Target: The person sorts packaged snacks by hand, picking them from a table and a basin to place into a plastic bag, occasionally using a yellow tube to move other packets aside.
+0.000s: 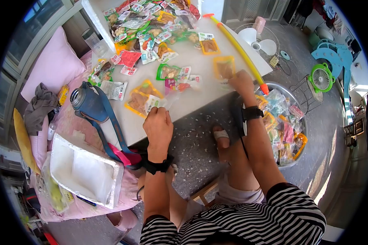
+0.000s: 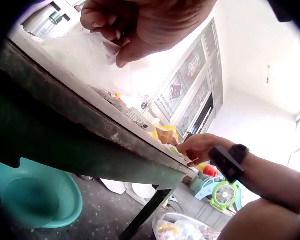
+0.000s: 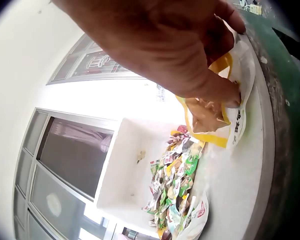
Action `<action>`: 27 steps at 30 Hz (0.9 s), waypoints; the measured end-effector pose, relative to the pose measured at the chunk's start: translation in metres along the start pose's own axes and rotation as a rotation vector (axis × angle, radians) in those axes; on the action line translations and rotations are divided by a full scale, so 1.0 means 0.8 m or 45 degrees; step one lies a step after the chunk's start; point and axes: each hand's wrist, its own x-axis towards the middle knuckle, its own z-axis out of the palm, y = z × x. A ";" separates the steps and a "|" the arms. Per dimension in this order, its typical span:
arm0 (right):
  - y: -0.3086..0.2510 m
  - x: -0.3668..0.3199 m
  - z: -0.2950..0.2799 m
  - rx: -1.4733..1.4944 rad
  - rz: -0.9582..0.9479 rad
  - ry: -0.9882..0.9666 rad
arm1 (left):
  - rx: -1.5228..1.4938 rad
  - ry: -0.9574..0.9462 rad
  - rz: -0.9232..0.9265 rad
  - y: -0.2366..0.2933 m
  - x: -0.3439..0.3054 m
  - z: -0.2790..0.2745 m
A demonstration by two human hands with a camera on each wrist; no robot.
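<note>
My left hand is at the front edge of the white table. Its curled fingers and thumb pinch a thin clear plastic bag, seen in the left wrist view. Beside that hand lie yellow-edged snack packets with brown contents. My right hand grips the top edge of another yellow-edged snack packet, blurred in the head view, close over the tabletop. Between the hands are a green snack packet and a purple one. One more yellow-edged packet lies farther back.
A white foam box at the back holds many snack packets. A yellow tube with orange ends lies along the right edge. Below right stands a metal basin of packets. At left are a blue flask and an empty foam box.
</note>
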 end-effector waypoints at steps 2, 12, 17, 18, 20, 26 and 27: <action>-0.003 0.000 -0.009 0.131 -0.092 0.078 | 0.003 0.006 0.008 0.000 0.000 -0.001; -0.076 -0.045 -0.078 1.468 -0.141 -0.674 | -0.015 0.093 0.017 -0.003 0.005 -0.007; -0.099 -0.075 -0.070 1.527 -0.166 -1.416 | -0.001 0.129 -0.012 -0.005 0.007 -0.009; -0.102 -0.079 -0.065 1.409 -0.190 -1.455 | -0.001 0.135 -0.014 -0.006 0.007 -0.009; -0.105 -0.089 -0.044 1.387 -0.283 -1.411 | -0.003 0.130 -0.018 -0.006 0.007 -0.010; -0.120 -0.097 -0.025 1.562 -0.122 -1.456 | 0.069 0.119 -0.012 -0.003 0.007 -0.014; -0.122 -0.098 -0.024 1.569 -0.090 -1.439 | 0.084 0.121 -0.008 -0.003 0.007 -0.014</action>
